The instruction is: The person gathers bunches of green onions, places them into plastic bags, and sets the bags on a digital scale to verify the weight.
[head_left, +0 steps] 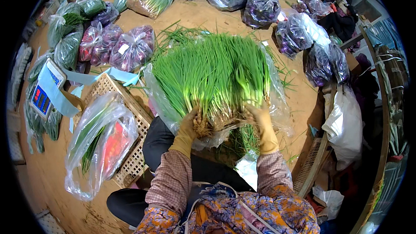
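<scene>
A broad pile of spring onions (208,73), green leaves pointing away from me and brown roots towards me, lies on a clear plastic sheet (162,93). My left hand (187,128), in a tan glove, is closed around root ends at the pile's near left corner; its fingertips are partly hidden by the roots. At the near right, my gloved right hand (259,117) has its fingers curled against the white stems and roots. Loose green leaves (245,141) lie below the pile between my forearms.
Left of me, an upturned plastic crate (136,123) carries a clear bag (102,143) with greens inside. A scale display (45,91) stands beyond it. Bags of purple vegetables (133,48) and bagged greens (151,0) ring the floor. A wooden rail (318,160) and a white sack (344,125) are at right.
</scene>
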Available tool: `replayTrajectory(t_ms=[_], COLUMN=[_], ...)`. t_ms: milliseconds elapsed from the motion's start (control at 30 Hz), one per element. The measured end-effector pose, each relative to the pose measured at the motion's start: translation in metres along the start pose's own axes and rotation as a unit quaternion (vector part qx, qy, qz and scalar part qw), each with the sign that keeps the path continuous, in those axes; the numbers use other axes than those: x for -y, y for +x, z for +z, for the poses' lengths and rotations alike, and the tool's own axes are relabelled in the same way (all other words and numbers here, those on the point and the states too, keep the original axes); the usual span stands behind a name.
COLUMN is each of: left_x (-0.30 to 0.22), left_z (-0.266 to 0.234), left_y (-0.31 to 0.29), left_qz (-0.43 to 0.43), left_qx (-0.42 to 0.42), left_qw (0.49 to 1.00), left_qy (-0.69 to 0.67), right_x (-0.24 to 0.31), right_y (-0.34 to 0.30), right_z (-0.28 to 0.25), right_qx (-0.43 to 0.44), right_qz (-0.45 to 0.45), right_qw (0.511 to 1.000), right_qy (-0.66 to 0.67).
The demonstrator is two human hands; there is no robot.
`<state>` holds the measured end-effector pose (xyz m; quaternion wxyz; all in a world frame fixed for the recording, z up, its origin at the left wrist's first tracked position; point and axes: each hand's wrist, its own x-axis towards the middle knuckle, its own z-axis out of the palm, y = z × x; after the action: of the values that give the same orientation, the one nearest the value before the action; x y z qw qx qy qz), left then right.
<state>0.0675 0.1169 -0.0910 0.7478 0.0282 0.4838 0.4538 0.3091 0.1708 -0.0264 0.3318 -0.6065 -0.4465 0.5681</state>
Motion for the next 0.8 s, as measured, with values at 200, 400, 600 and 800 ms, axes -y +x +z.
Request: replayTrajectory(t_ms=[200,400,600,800], left_x=[0.020,0.010,0.024,0.025], left_z=[0.000,-0.006,-0.020,-0.010], left_y=[0.016,0.001,0.026,0.022], left_qz=[0.018,-0.052,-0.012,0.025], left_qx=[0.051,0.098,0.050,0.016], left_qw=[0.998,0.992,0.998,1.000], left_qy=[-0.022,-0.059,0.032,0.007], right_x=[0.063,-0.007,0.009,0.013], right_y=[-0.007,-0.011,-0.031,-0.009], right_z=[0.123,0.145,0.120,0.058], right_qx=[0.281,0.203,0.225,0.132], right_qz=[0.110,-0.150,-0.095,0.107], right_qw=[0.812,0.760,0.915,0.985], right_qy=[-0.499,-0.599,-0.322,-0.044])
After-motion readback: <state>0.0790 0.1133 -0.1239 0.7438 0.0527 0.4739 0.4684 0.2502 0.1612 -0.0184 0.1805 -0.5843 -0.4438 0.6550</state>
